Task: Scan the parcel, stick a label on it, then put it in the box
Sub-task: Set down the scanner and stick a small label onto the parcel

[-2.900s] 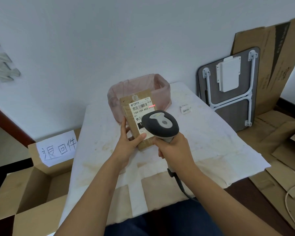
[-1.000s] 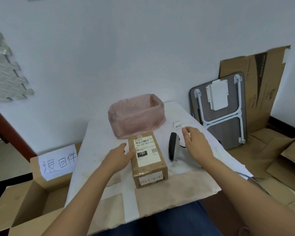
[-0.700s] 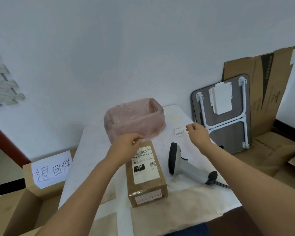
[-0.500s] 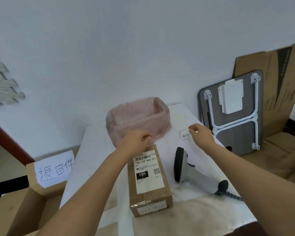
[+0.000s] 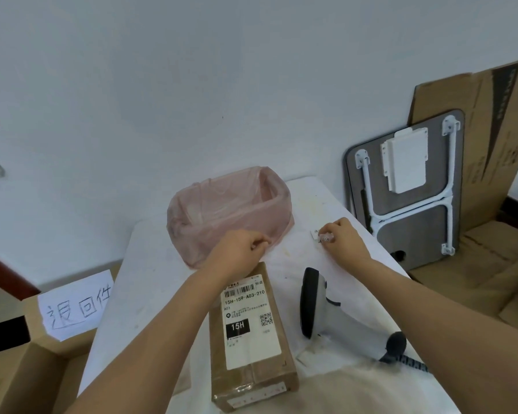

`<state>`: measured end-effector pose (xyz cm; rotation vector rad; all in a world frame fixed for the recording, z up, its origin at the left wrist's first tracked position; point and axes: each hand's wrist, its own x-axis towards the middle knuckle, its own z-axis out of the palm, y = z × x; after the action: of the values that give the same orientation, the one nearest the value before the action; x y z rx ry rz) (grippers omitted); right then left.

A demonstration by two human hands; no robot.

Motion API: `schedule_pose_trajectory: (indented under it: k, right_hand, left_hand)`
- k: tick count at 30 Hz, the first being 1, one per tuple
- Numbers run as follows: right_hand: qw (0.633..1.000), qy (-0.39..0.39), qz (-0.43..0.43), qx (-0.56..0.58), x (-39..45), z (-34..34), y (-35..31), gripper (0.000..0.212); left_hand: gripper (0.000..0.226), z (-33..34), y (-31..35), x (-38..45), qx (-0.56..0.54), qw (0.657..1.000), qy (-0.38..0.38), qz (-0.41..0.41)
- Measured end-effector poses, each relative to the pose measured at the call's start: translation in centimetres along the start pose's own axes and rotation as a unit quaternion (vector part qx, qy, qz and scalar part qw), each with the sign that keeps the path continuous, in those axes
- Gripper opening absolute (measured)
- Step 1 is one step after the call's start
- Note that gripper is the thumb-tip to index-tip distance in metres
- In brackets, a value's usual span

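A brown cardboard parcel point(image 5: 251, 348) with a white shipping label lies flat on the white table point(image 5: 150, 279). To its right, the grey and white barcode scanner point(image 5: 329, 315) rests on its side. My right hand point(image 5: 343, 239) pinches a small white sticker label point(image 5: 322, 236) at the table's far right. My left hand point(image 5: 241, 249) hovers above the parcel's far end, its fingers curled with nothing visible in them. An open cardboard box point(image 5: 21, 380) with a handwritten paper sign stands on the floor at the left.
A bin lined with a pink plastic bag point(image 5: 231, 210) stands at the back of the table. A folded grey table point(image 5: 407, 189) and flattened cardboard point(image 5: 497, 138) lean on the wall at the right. The scanner's cable point(image 5: 413, 364) trails off the table's right edge.
The parcel and the scanner were put down on the table after scanning. My right hand reached to the small label at the far right and closed on it. My left hand left the parcel.
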<state>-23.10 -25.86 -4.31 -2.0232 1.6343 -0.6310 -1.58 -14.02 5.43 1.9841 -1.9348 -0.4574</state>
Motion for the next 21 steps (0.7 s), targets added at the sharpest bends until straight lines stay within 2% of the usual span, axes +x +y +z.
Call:
schedule_pose_trajectory:
  k: [6, 11, 15, 21]
  right_hand:
    - [0.996, 0.057, -0.004, 0.066, -0.9, -1.0, -0.3, 0.014]
    - [0.985, 0.075, -0.048, 0.149, -3.1, -2.3, -3.5, 0.011]
    - [0.967, 0.053, -0.068, 0.24, -6.1, -3.0, -7.4, 0.014]
    - [0.951, 0.008, -0.115, 0.287, -10.8, -2.7, -13.1, 0.023]
  left_hand:
    - [0.025, 0.1, 0.9, 0.1, -0.028, 1.0, 0.009, 0.009]
    - [0.023, -0.1, 1.2, -0.7, -0.15, 0.986, 0.061, -0.024]
    - [0.026, -0.9, 1.2, -2.3, -0.237, 0.967, 0.095, -0.024]
    - [0.02, -2.2, 1.1, -6.8, -0.376, 0.921, 0.092, -0.036]
